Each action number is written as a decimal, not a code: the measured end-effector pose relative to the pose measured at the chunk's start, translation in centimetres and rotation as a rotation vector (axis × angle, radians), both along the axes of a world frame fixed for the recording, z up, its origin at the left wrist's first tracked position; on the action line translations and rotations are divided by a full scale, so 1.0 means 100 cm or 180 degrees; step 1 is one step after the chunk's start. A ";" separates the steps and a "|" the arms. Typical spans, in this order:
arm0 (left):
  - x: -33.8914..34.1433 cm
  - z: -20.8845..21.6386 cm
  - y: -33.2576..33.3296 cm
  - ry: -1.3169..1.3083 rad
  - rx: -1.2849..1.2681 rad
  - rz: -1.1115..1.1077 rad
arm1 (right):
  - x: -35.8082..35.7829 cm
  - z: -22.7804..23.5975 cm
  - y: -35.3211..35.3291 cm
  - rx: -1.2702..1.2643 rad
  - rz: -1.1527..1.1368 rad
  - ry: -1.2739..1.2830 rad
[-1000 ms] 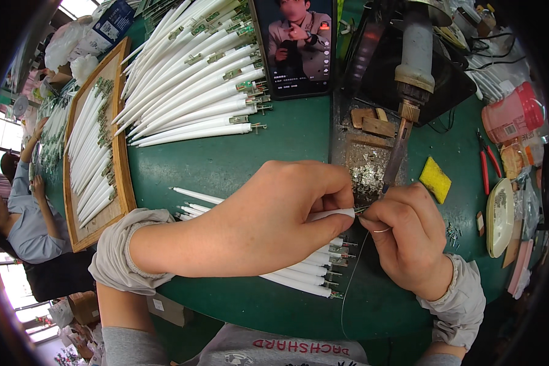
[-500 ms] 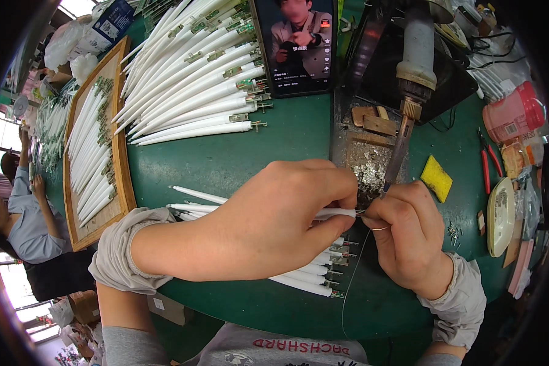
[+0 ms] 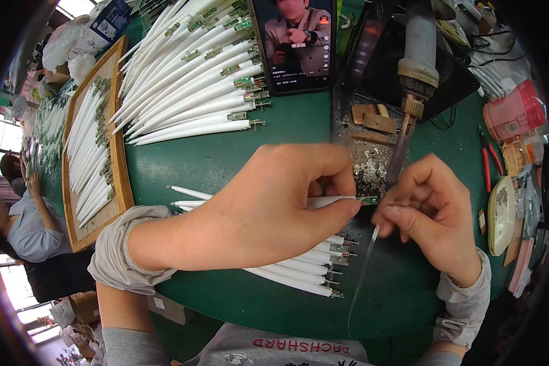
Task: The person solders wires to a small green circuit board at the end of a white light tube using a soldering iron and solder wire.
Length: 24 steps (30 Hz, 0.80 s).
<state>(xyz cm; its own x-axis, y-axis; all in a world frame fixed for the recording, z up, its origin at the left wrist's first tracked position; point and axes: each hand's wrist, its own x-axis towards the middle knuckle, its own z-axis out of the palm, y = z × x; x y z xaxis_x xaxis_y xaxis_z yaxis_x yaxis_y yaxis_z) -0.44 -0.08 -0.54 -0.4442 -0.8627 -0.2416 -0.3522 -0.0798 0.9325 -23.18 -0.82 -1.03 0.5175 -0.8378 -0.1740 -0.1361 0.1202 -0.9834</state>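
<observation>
Now the slim white plastic tube (image 3: 329, 200) lies pinched between thumb and fingers of the left hand (image 3: 268, 207), mid-table, its small green circuit board (image 3: 368, 200) sticking out to the right. Change over the last second: the right hand (image 3: 438, 210) has drawn back rightward from that end, so the board shows bare. Inference: contact there is broken, and the end can be looked over. Right fingers are curled and narrow; a thin pale wire (image 3: 361, 277) runs up to them from the near side, but blur hides whether they grip it. Just beyond, the grey-handled soldering iron (image 3: 419, 55) points its tip down near the right fingertips, apart from the board. Nearer, under the left hand: a row of white tubes with metal-pinned ends (image 3: 308, 282). Far left: a larger fanned pile of white tubes (image 3: 195, 82), then a wooden-framed tray (image 3: 126, 183).
</observation>
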 end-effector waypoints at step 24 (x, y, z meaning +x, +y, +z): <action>-0.006 -0.010 0.005 0.0048 -0.1391 0.0240 | 0.006 -0.016 0.015 -0.1074 -0.0434 0.0116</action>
